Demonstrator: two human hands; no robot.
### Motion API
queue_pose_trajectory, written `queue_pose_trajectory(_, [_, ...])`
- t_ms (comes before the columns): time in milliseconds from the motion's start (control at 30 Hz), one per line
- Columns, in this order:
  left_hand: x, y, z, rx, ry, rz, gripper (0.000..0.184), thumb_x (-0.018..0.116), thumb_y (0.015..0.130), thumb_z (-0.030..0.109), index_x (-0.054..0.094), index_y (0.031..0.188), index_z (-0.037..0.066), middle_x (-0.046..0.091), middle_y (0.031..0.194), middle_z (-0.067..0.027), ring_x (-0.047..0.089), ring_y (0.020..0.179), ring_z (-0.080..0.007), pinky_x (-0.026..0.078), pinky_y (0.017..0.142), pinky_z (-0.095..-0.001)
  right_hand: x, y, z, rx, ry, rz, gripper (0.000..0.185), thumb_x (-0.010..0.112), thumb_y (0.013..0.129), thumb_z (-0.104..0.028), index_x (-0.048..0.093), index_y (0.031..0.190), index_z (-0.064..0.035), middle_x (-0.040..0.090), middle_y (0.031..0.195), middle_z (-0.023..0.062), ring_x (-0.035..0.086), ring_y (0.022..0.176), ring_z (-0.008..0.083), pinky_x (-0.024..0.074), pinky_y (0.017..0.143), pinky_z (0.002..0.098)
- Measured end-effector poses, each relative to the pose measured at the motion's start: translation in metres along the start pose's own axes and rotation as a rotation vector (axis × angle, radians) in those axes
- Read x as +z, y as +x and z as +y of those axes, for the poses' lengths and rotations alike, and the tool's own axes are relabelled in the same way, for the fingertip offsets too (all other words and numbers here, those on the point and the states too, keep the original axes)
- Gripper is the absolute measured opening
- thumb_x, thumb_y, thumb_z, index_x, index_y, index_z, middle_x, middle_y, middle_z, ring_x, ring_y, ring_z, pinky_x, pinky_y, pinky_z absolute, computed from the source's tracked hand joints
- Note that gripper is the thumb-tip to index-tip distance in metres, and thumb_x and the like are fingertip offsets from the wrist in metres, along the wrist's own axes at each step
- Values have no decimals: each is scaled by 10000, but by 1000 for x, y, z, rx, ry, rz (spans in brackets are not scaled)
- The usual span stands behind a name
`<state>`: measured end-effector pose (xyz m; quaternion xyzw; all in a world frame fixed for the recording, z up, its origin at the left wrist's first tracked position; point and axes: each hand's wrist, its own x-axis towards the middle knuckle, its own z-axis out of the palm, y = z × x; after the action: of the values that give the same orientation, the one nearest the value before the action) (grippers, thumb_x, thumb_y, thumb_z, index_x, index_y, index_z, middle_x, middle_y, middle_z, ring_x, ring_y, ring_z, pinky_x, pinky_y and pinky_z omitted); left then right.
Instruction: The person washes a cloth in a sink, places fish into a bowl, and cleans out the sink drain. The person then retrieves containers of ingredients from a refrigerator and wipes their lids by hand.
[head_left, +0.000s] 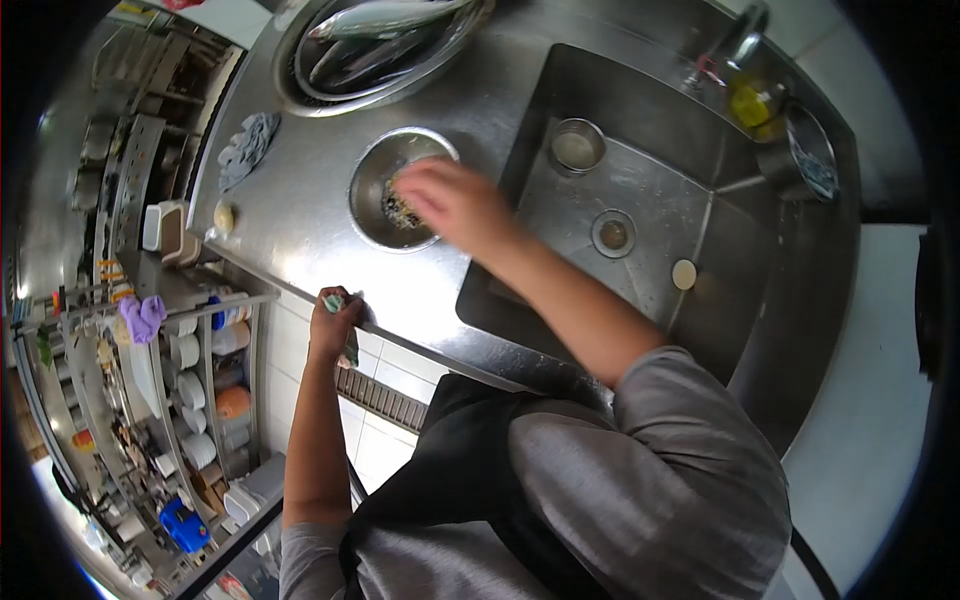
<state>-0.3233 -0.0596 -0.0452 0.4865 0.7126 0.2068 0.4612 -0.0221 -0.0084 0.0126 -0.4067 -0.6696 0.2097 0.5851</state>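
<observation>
A steel bowl stands on the metal counter, with dark and yellowish bits at its bottom. My right hand reaches over the bowl's right side, its fingers bent and smeared by motion, so what they hold, if anything, is unclear. At the counter's front edge my left hand is closed around a greenish-white cloth. Part of that cloth appears to hang below the hand.
A large basin with several whole fish stands at the back. A grey rag lies left. The sink on the right holds a metal cup and a pale oval piece. Shelves with dishes stand at left.
</observation>
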Motion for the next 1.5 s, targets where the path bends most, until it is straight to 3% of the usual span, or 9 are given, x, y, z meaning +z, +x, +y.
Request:
queue_pose_trajectory(100, [-2, 0, -3, 18, 20, 1, 222, 669, 778, 66, 494, 913, 82, 531, 767, 4, 501, 653, -86, 432, 595, -237, 38, -8, 12, 147, -585, -574, 128, 587, 776, -105, 628, 879, -41, 613, 923, 106, 580, 921, 261, 471, 819, 392])
queue_pose_trajectory(467, [-3, 8, -17, 38, -70, -18, 217, 655, 774, 41, 503, 927, 64, 540, 773, -1, 517, 669, -96, 448, 621, -249, -97, -74, 27, 57, -374, 215, 269, 583, 729, 98, 649, 937, -57, 586, 927, 86, 584, 776, 236, 485, 653, 317])
queue_pose_trajectory(533, [-3, 0, -4, 21, -26, -16, 219, 655, 772, 39, 502, 927, 65, 538, 770, -1, 515, 671, -96, 446, 621, -248, -110, -163, 126, 430, -647, -269, 374, 507, 780, 53, 574, 1132, -54, 560, 1159, 160, 541, 1061, 337, 444, 895, 369])
queue_pose_trajectory(700, [0, 0, -2, 50, -15, 1, 226, 662, 763, 41, 486, 899, 85, 523, 752, 13, 491, 656, -87, 430, 609, -236, -212, -128, 151, 1047, -700, -141, 558, 500, 811, -15, 344, 1345, -50, 525, 1169, 249, 552, 1027, 366, 463, 841, 414])
queue_pose_trajectory(767, [1, -6, 6, 26, -1, -4, 229, 662, 763, 39, 487, 904, 84, 522, 756, 12, 492, 661, -87, 430, 612, -236, -246, -90, 148, 722, -853, 337, 609, 491, 854, -82, 229, 1404, -96, 573, 1062, 212, 586, 919, 367, 479, 763, 442])
queue_pose_trajectory(1067, [-2, 6, -13, 26, -24, -2, 230, 663, 765, 35, 492, 914, 71, 535, 777, 4, 517, 687, -99, 447, 630, -242, -292, -33, 169, 1023, -1172, 32, 603, 537, 848, -220, 286, 1384, -112, 593, 1068, 188, 603, 944, 326, 486, 770, 446])
queue_pose_trajectory(1167, [-2, 5, -8, 17, -16, -16, 222, 658, 769, 37, 490, 911, 63, 538, 786, -2, 523, 700, -100, 451, 641, -243, -277, -27, 201, 760, -1037, 32, 420, 532, 862, -229, 472, 1250, -82, 629, 980, 149, 625, 879, 275, 497, 760, 409])
queue_pose_trajectory(1233, [-1, 0, -2, 3, 16, -35, 218, 655, 771, 36, 489, 911, 60, 539, 794, -5, 524, 706, -99, 451, 645, -244, -273, -16, 199, 1139, -11, 0, 296, 546, 870, -255, 582, 1090, -61, 640, 949, 120, 618, 844, 226, 506, 740, 358])
queue_pose_trajectory(1500, [-2, 3, -4, 13, 1, -10, 213, 648, 775, 25, 490, 912, 65, 534, 796, -1, 511, 690, -92, 443, 637, -237, -280, 2, 156, 1278, 116, -207, 246, 568, 877, -198, 611, 1063, -43, 623, 929, 76, 602, 780, 152, 512, 716, 263])
